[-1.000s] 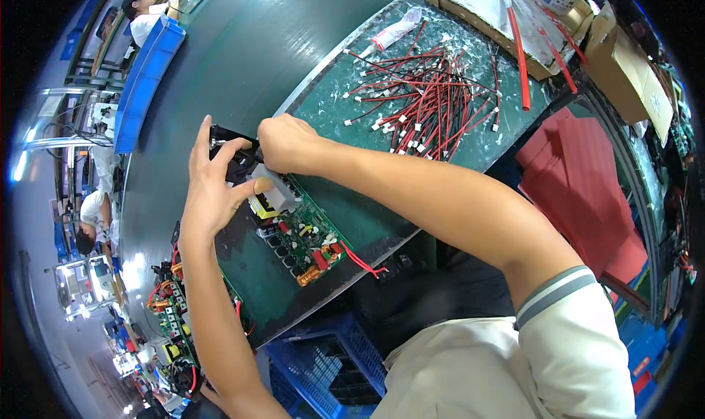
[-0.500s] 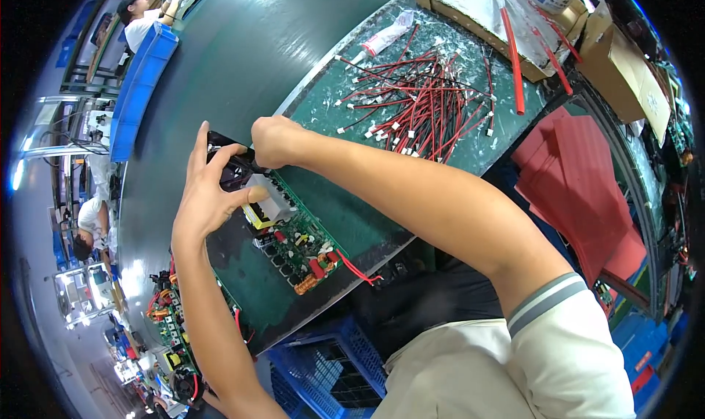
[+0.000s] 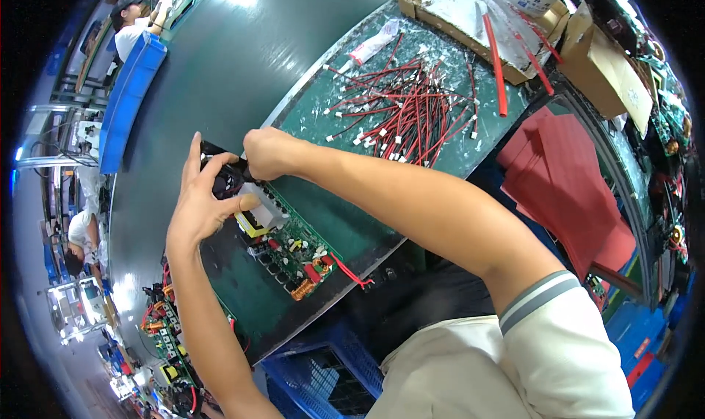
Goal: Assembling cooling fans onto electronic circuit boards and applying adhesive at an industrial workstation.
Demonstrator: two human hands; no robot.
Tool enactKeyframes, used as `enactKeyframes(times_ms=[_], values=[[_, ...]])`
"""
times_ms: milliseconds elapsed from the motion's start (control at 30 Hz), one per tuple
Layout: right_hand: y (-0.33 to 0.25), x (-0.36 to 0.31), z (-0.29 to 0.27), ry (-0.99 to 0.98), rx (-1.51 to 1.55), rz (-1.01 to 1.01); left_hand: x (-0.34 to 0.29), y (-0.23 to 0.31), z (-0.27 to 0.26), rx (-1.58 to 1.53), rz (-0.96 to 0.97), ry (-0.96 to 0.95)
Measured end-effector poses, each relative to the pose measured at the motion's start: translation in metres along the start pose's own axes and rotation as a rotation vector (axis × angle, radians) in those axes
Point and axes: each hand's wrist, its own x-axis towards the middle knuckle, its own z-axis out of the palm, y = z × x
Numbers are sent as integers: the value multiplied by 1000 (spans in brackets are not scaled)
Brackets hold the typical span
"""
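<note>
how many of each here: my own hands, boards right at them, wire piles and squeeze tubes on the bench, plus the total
Hands: 2 (left hand, right hand)
Board: 1
Wire pile: 1
Squeeze tube: 1
Total: 5

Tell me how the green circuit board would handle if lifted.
The circuit board looks flat, so it's probably stiff. Its exposed components stand crowded together and could snag or break. The red leads curve off one end, suggesting they'd flop.
</note>
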Motion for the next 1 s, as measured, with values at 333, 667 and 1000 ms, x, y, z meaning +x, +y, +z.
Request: enactKeyframes(times_ms=[333,667,1000], values=[[10,-8,19,179,95,-107,-4,0,2,34,29,43],[-9,-7,4,143,69,15,1,-7,-1,-20,86,107],[-16,-180,-162,365,169,-80,-25,5,28,-246,37,258]])
